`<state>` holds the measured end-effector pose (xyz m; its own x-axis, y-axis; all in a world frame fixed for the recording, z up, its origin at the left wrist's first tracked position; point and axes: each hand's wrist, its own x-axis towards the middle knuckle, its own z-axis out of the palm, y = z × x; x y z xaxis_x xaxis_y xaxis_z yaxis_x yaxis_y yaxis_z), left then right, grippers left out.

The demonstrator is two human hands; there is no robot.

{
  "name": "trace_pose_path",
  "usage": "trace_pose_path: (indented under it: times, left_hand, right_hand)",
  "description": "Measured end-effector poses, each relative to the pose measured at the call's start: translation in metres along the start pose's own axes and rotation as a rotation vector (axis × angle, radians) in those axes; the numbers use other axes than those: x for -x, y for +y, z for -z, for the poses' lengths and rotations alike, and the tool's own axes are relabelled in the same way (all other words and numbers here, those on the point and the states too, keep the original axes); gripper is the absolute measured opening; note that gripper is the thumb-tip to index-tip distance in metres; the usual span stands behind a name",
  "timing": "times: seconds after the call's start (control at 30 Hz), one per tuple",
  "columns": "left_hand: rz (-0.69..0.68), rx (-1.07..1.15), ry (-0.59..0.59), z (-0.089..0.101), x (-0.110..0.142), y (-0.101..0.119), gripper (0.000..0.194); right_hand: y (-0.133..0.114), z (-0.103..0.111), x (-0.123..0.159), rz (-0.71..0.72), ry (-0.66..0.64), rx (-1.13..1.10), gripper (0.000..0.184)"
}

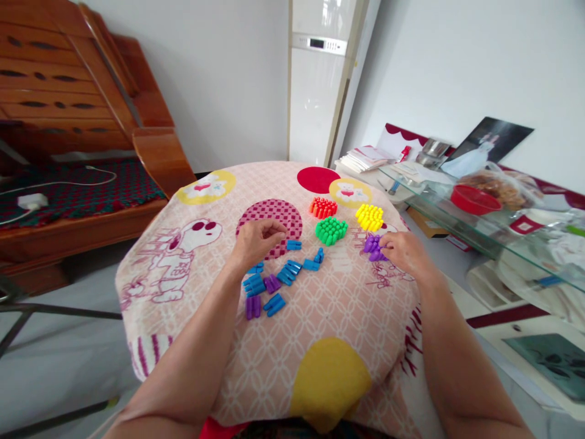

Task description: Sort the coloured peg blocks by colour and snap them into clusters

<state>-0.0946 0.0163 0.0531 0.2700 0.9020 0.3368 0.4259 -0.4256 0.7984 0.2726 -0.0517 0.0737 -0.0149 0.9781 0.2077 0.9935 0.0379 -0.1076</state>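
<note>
Purple cluster point(373, 248) sits right of the green cluster point(331, 230), right hand point(404, 251) fingering it, pinch unclear; left hand point(256, 240) hovers left of the green cluster, fingers curled, can't tell if holding; looks like colour-grouping; next move calls for light fingertips, nothing toppled.

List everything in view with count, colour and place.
Tablecloth: one, patterned pink, centre
Red pieces: one cluster, red, far side
Yellow pieces: one cluster, yellow, far right
Green pieces: one cluster, green, nearer than red
Purple pieces: several, purple, right and among blue
Blue pieces: several, blue, middle
Bench: one, brown, left
Charger: one, white, on bench
Tall appliance: one, white, back
Papers: one stack, white, right
Glass shelf: one, clear, right
Bowl: one, red, right
Photo: one, dark, right
Left hand: one, near blue pieces
Right hand: one, at purple pieces
</note>
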Motion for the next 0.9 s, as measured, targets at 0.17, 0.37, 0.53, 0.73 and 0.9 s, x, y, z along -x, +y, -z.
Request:
trace_pose_path:
  times: [0.17,0.37,0.53,0.73,0.9]
  left_hand:
    - [0.039,0.061,0.059,0.006,0.000,-0.004,0.026]
    - [0.033,-0.002,0.057,0.004,0.001,-0.001,0.022]
    - [0.019,-0.020,0.042,0.002,0.000,0.001,0.020]
    - [0.021,0.012,0.029,0.002,0.000,-0.003,0.023]
    - [0.015,-0.010,0.023,0.000,0.000,-0.003,0.023]
  right_hand:
    - [-0.067,-0.021,0.009,0.267,0.166,-0.291,0.022]
    - [-0.171,-0.058,0.028,0.755,0.068,-0.488,0.032]
    - [-0.201,-0.088,0.026,0.787,-0.033,-0.346,0.040]
    - [-0.197,-0.089,0.024,0.816,-0.034,-0.340,0.020]
    - [-0.202,-0.084,0.030,0.804,0.015,-0.377,0.028]
